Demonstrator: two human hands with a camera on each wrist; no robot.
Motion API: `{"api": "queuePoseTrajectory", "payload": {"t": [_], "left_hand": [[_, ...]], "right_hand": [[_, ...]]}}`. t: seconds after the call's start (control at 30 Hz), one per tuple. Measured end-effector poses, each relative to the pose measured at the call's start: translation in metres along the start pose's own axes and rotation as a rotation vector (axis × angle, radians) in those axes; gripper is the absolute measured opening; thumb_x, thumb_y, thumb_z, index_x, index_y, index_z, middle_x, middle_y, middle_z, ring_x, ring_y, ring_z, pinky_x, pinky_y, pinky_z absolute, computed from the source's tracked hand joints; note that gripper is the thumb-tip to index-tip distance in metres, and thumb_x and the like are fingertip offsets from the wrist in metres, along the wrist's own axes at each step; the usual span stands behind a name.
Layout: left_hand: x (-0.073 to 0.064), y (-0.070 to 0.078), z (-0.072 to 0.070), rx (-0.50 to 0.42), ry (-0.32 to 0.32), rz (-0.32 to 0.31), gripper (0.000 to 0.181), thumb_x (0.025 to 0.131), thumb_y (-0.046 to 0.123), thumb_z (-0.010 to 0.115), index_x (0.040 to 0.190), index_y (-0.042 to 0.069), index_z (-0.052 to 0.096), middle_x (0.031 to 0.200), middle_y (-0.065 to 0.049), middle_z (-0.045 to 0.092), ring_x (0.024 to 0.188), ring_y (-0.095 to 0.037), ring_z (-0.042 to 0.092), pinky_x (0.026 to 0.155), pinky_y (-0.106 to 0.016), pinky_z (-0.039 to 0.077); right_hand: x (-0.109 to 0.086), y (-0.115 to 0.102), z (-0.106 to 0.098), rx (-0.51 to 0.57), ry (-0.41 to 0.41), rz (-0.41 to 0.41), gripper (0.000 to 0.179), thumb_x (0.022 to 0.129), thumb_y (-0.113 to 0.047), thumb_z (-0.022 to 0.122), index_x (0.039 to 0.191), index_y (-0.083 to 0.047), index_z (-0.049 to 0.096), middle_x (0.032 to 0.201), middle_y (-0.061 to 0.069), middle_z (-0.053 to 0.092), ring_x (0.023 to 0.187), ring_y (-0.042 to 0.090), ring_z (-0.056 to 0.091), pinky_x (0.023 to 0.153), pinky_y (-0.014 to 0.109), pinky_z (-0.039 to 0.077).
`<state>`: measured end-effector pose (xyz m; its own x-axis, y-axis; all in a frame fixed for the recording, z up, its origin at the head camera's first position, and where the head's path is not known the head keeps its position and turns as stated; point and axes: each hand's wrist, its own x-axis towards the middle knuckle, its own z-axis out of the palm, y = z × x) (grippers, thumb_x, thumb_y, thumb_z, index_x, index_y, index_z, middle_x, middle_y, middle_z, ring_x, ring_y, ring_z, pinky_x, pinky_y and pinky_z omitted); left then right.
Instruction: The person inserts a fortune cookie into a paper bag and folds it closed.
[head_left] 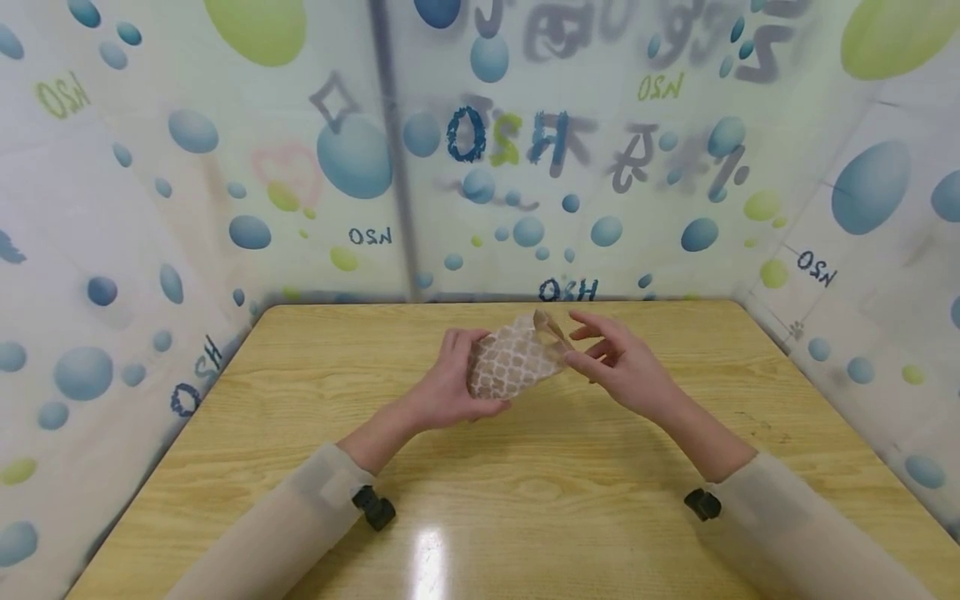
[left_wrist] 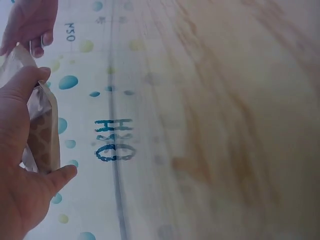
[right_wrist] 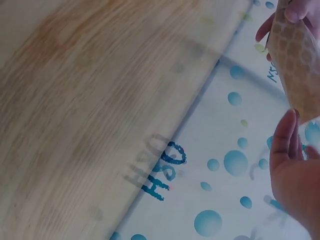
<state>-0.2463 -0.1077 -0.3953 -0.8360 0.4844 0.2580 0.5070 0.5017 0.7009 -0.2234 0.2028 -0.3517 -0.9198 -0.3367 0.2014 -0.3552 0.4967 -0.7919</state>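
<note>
Above the table, my left hand (head_left: 450, 387) grips a small brown paper bag (head_left: 510, 360) printed with a white lattice pattern. Its thumb lies along the near side and its fingers wrap the far left end. My right hand (head_left: 622, 367) pinches the bag's right-hand edge between thumb and finger, the other fingers spread loosely. That end of the bag gapes a little; what is inside cannot be made out. In the right wrist view, the right hand (right_wrist: 292, 165) has its fingertips at a corner of the bag (right_wrist: 297, 65). The left wrist view shows the left hand (left_wrist: 22, 150) around the bag (left_wrist: 44, 135).
A light wood-grain table (head_left: 525, 500) lies under both hands, with a glare spot near its front. Printed curtains (head_left: 480, 167) with blue and green dots close in the back and both sides. Black wrist mounts (head_left: 372, 507) sit at the sleeves.
</note>
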Motion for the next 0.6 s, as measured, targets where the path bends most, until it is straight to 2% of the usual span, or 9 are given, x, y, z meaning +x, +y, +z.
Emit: {"api": "queuePoseTrajectory", "payload": {"t": [0.1, 0.17, 0.27, 0.4, 0.5, 0.6], "left_hand": [[0.001, 0.002, 0.003, 0.012, 0.038, 0.006, 0.105, 0.079, 0.028, 0.098, 0.158, 0.004, 0.032, 0.149, -0.021, 0.034, 0.135, -0.035, 0.043, 0.119, -0.056, 0.045], [0.003, 0.004, 0.007, 0.016, 0.063, 0.007, 0.106, 0.079, 0.028, 0.099, 0.156, 0.002, 0.032, 0.149, -0.022, 0.035, 0.134, -0.036, 0.043, 0.117, -0.054, 0.045], [0.006, 0.007, 0.012, 0.016, 0.081, 0.003, 0.109, 0.077, 0.029, 0.102, 0.155, 0.000, 0.030, 0.148, -0.023, 0.036, 0.133, -0.035, 0.044, 0.115, -0.052, 0.045], [0.007, 0.012, 0.017, 0.006, 0.069, -0.014, 0.115, 0.077, 0.034, 0.103, 0.156, 0.000, 0.028, 0.150, -0.023, 0.037, 0.133, -0.035, 0.046, 0.116, -0.052, 0.046], [0.006, 0.014, 0.018, -0.024, 0.062, -0.002, 0.105, 0.084, 0.035, 0.098, 0.156, 0.001, 0.030, 0.150, -0.021, 0.040, 0.135, -0.034, 0.047, 0.117, -0.056, 0.047], [0.006, 0.015, 0.017, -0.068, 0.076, 0.065, 0.079, 0.097, 0.028, 0.087, 0.153, 0.001, 0.039, 0.147, -0.020, 0.047, 0.134, -0.035, 0.053, 0.116, -0.061, 0.048]], "right_hand": [[0.001, -0.002, 0.006, 0.123, -0.031, 0.043, 0.083, 0.106, -0.026, 0.076, 0.173, -0.010, 0.029, 0.151, 0.024, 0.057, 0.114, 0.030, 0.074, 0.086, 0.032, 0.064], [0.002, -0.003, 0.011, 0.155, -0.043, 0.046, 0.087, 0.105, -0.024, 0.077, 0.173, -0.008, 0.025, 0.149, 0.025, 0.057, 0.116, 0.032, 0.074, 0.087, 0.030, 0.063], [0.003, -0.005, 0.018, 0.144, -0.029, 0.042, 0.086, 0.105, -0.024, 0.078, 0.171, -0.007, 0.026, 0.142, 0.024, 0.059, 0.114, 0.032, 0.074, 0.085, 0.027, 0.062], [0.004, -0.010, 0.022, 0.099, 0.012, 0.023, 0.079, 0.106, -0.023, 0.075, 0.169, -0.007, 0.030, 0.137, 0.023, 0.060, 0.106, 0.028, 0.074, 0.081, 0.029, 0.062], [0.003, -0.013, 0.021, 0.060, 0.050, -0.011, 0.071, 0.108, -0.016, 0.072, 0.167, -0.005, 0.035, 0.129, 0.023, 0.065, 0.099, 0.026, 0.070, 0.079, 0.028, 0.060], [0.003, -0.014, 0.018, 0.023, 0.074, -0.046, 0.064, 0.107, -0.009, 0.071, 0.164, -0.005, 0.041, 0.121, 0.021, 0.069, 0.097, 0.024, 0.067, 0.079, 0.024, 0.057]]}}
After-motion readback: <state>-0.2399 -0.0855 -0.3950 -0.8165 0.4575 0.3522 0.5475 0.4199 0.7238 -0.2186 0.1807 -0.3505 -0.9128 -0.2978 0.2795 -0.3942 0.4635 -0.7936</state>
